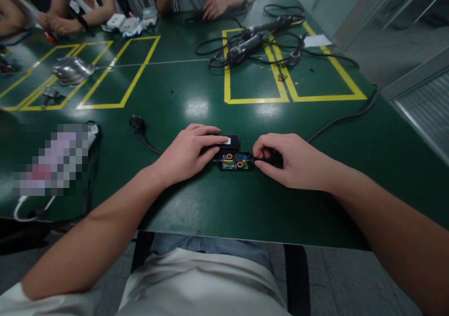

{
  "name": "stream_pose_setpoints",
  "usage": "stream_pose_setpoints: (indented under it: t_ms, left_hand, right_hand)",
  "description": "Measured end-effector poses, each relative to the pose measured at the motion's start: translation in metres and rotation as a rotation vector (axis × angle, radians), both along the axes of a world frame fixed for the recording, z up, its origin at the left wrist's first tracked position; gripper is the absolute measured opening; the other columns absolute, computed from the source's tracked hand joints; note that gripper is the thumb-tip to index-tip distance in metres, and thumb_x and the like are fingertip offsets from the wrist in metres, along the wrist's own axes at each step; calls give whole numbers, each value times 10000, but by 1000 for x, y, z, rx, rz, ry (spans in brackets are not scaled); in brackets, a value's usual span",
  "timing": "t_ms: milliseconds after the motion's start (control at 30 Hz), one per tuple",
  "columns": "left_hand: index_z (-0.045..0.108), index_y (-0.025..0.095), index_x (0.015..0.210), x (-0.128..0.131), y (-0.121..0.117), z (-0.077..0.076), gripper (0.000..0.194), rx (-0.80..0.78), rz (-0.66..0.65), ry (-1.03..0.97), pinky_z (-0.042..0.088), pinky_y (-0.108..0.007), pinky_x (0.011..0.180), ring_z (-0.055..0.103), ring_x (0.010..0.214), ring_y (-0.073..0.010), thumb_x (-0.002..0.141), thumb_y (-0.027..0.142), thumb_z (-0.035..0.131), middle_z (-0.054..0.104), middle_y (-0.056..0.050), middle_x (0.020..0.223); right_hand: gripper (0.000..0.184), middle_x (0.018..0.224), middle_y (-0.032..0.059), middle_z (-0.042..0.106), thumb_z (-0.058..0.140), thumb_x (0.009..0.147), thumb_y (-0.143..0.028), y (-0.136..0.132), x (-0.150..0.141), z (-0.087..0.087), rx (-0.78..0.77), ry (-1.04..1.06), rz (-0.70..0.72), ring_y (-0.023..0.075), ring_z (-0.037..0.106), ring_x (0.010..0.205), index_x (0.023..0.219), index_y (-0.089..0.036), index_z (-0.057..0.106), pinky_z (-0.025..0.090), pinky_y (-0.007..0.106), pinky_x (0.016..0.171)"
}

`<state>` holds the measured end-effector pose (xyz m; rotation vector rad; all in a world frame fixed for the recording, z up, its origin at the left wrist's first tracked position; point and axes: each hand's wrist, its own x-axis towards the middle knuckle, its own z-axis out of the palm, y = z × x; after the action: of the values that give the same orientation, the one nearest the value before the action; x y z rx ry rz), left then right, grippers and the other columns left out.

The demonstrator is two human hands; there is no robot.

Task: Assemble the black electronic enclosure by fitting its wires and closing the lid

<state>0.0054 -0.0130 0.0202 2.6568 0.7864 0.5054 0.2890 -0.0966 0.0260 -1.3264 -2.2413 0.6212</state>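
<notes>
A small open black housing (pixel 236 168) lies on the green table in front of me, with a circuit board (pixel 229 164) and copper-wound coils showing inside. Just behind it rests a black cover (pixel 234 142) with a white label. My left hand (pixel 191 150) lies over the left part of this cover, fingers stretched out and apart, its thumb at the housing's left end. At the right end, my right hand (pixel 293 159) pinches the black cable (pixel 261 159) close to where it enters the housing. To the left, a power plug (pixel 136 123) lies on its cord.
Cabled black tools (pixel 247 47) lie within yellow tape outlines at the back right, with small screws (pixel 282 76) nearby. A shiny metal part (pixel 72 69) sits back left. A blurred-out object (pixel 56 159) lies left. People sit across the table (pixel 168 204); a co-worker's hand (pixel 214 7) shows.
</notes>
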Motion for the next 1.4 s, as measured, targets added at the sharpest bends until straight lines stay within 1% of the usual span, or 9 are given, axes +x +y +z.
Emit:
stream_pose_setpoints:
  t_ms: [167, 267, 400, 800, 967, 1100, 1200, 1300, 1400]
  left_hand:
    - [775, 220, 1426, -2, -2, 3, 360, -8, 62, -39, 584, -465, 1109, 721, 1216, -275, 1101, 312, 652, 787, -122, 1337]
    - [747, 217, 1467, -2, -11, 10, 376, 8, -40, -121, 573, -439, 1127, 710, 1254, -264, 1127, 318, 621, 767, -129, 1376]
    - [784, 242, 1416, 0, -16, 11, 331, -27, -231, -64, 574, -408, 1108, 720, 1209, -244, 1125, 292, 633, 779, -117, 1338]
    - [779, 210, 1411, 0, -15, 6, 335, -36, -257, -27, 566, -435, 1121, 708, 1210, -260, 1103, 280, 667, 777, -132, 1347]
    - [756, 205, 1407, 1, -19, 6, 335, -88, -181, -88, 578, -403, 1098, 733, 1195, -246, 1122, 321, 622, 795, -115, 1333]
    - [711, 181, 1399, 2, -17, 6, 354, -59, 42, -130, 576, -409, 1087, 732, 1187, -260, 1094, 345, 638, 801, -105, 1292]
    - [712, 178, 1336, 2, -14, 5, 316, -33, 164, -50, 585, -420, 1031, 729, 1139, -272, 1049, 302, 666, 798, -100, 1239]
    - [722, 190, 1248, 3, -12, 3, 244, -50, 181, 13, 587, -432, 998, 729, 1105, -277, 1030, 290, 681, 803, -94, 1215]
    - [723, 191, 1190, 3, -12, 2, 184, -53, 132, -12, 577, -442, 1056, 725, 1180, -275, 1036, 270, 658, 793, -106, 1299]
  right_hand:
    - [166, 851, 18, 700, 674, 841, -203, 0, 1, 0, -37, 36, -1, 196, 619, 724, 963, -255, 575, 471, 322, 679]
    - [265, 871, 9, 697, 670, 807, -181, 0, 1, 0, -74, 69, -15, 195, 624, 732, 1015, -264, 528, 487, 323, 691]
    - [379, 879, -2, 696, 674, 758, -145, 0, 2, 1, -116, 86, -6, 200, 628, 755, 1067, -273, 495, 491, 329, 715]
    - [361, 887, -2, 670, 694, 761, -143, 0, 1, 0, -137, 71, 3, 198, 612, 758, 1052, -265, 518, 469, 332, 709]
    - [411, 886, -12, 655, 683, 777, -139, -1, 0, -1, -119, 91, 0, 199, 609, 750, 1108, -270, 478, 469, 337, 719]
    - [406, 876, -16, 655, 681, 806, -155, -1, -1, -1, -119, 125, -14, 198, 604, 750, 1097, -281, 427, 468, 329, 709]
    - [302, 863, -8, 663, 677, 841, -178, -2, -2, 0, -96, 89, 3, 185, 587, 723, 1036, -274, 467, 447, 319, 680]
    - [201, 855, 3, 669, 675, 871, -202, -2, -3, -2, -45, 71, 18, 178, 587, 708, 992, -258, 524, 442, 312, 666]
    - [140, 835, 5, 675, 679, 894, -221, -1, -4, -4, -6, 65, 20, 177, 601, 706, 994, -242, 583, 453, 307, 672]
